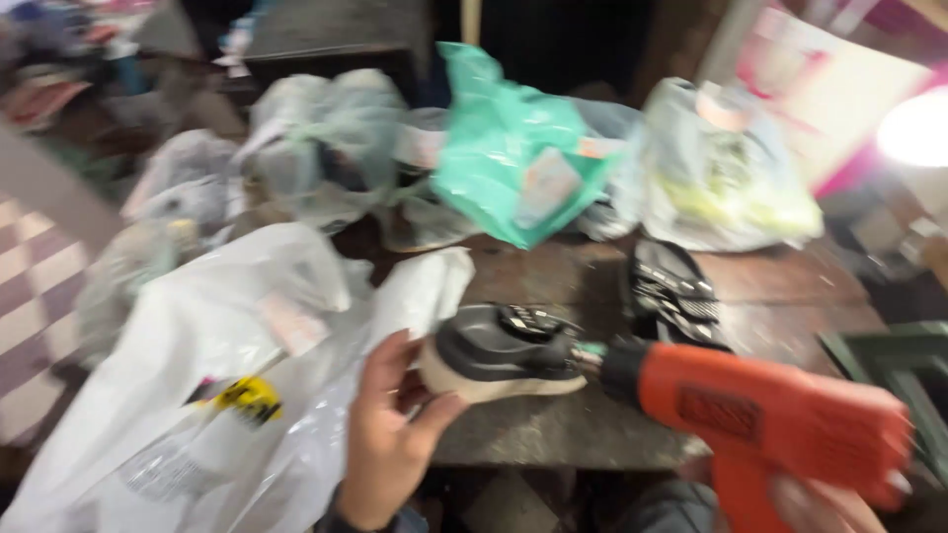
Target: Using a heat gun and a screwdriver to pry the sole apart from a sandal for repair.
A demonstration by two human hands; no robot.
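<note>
My left hand (pixel 387 434) grips the heel end of a shoe sole (pixel 499 353), black on top with a cream edge, held just over the wooden table (pixel 563 266). My right hand (pixel 820 505) shows only at the bottom edge, wrapped round the handle of an orange heat gun (pixel 770 415). The gun's dark nozzle (pixel 617 367) points left and nearly touches the toe end of the sole. The picture is motion-blurred.
A large white plastic bag (pixel 217 375) lies at the left front. Several bags, one green (pixel 513 158), others clear or white (pixel 721 168), crowd the table's far side. A black soled piece (pixel 671 291) lies right of centre. A green crate corner (pixel 889 360) sits at right.
</note>
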